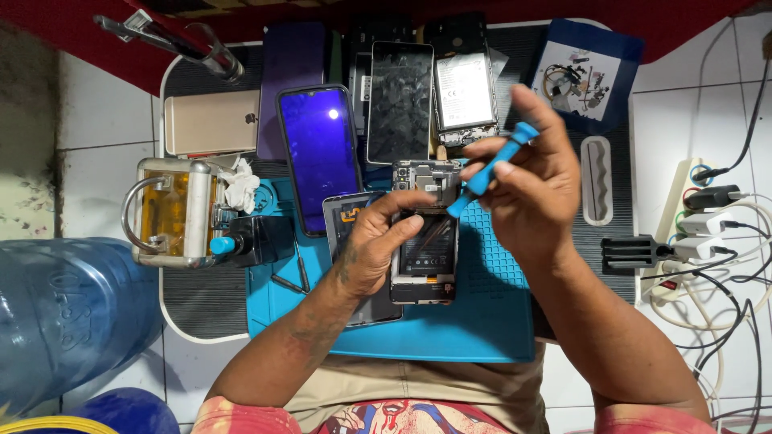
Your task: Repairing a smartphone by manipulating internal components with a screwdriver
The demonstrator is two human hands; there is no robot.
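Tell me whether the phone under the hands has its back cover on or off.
Off. The opened black phone shows its battery and circuit board, steadied by the left hand while the right hand holds a blue plastic pry tool.

Bright, even light from overhead leaves only soft shadows. A small glare spot sits on the lit phone screen (320, 153). The edges bend slightly.
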